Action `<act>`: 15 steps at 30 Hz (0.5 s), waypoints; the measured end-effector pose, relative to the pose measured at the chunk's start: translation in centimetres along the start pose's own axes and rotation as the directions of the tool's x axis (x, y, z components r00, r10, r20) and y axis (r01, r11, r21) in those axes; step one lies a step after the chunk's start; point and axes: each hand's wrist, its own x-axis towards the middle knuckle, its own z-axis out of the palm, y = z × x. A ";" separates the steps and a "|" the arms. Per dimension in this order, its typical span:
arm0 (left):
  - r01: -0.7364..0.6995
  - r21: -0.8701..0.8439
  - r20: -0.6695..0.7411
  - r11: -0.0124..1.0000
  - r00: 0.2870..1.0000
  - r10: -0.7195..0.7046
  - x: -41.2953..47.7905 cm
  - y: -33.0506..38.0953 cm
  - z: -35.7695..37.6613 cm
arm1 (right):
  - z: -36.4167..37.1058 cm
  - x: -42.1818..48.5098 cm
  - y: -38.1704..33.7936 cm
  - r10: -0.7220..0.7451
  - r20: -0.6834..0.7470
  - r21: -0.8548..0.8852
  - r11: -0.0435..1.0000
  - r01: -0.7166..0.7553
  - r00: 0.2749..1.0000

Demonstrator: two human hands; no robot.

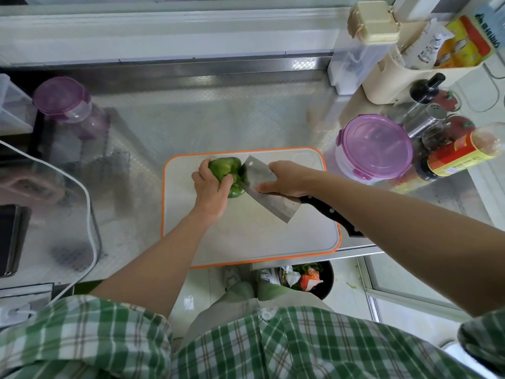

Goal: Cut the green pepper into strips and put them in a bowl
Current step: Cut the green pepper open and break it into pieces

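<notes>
Pepper (225, 168) sat on the board (246, 242), seemingly uncut.
Head view: left hand (211, 187) curled its fingers (224, 184) round it; right hand (287, 181) held the cleaver (269, 195), blade against its right side. Best tucked them back, then sliced straight down.

Pepper (226, 170) logged green. Board (254, 236) marked white, rimmed orange. Cleaver (273, 201): grey blade, black handle. Tub lid (377, 144) at 3 o'clock and jar lid (61, 95) at 10 tagged purple. Shirt (246, 348) at 6: green-white plaid.

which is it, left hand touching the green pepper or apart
Touching. Head view shows the left hand gripping the green pepper, its fingers curled over it.
</notes>
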 end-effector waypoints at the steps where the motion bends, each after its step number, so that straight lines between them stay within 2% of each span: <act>1: 0.004 -0.005 -0.002 1.000 1.000 -0.004 -0.2 -0.1 0.1 | 0.3 -0.1 -0.1 0.006 0.003 0.019 1.000 -0.006 1.000; 9: -0.029 0.001 -0.067 1.000 0.997 0.029 -0.5 -1.3 0.8 | 1.6 -0.3 -0.8 0.018 0.020 0.145 0.989 -0.020 1.000; 15: -0.064 0.033 -0.026 0.997 0.998 0.065 0.0 -1.3 0.4 | -0.4 -0.6 -0.7 0.028 0.056 0.020 0.999 -0.029 0.998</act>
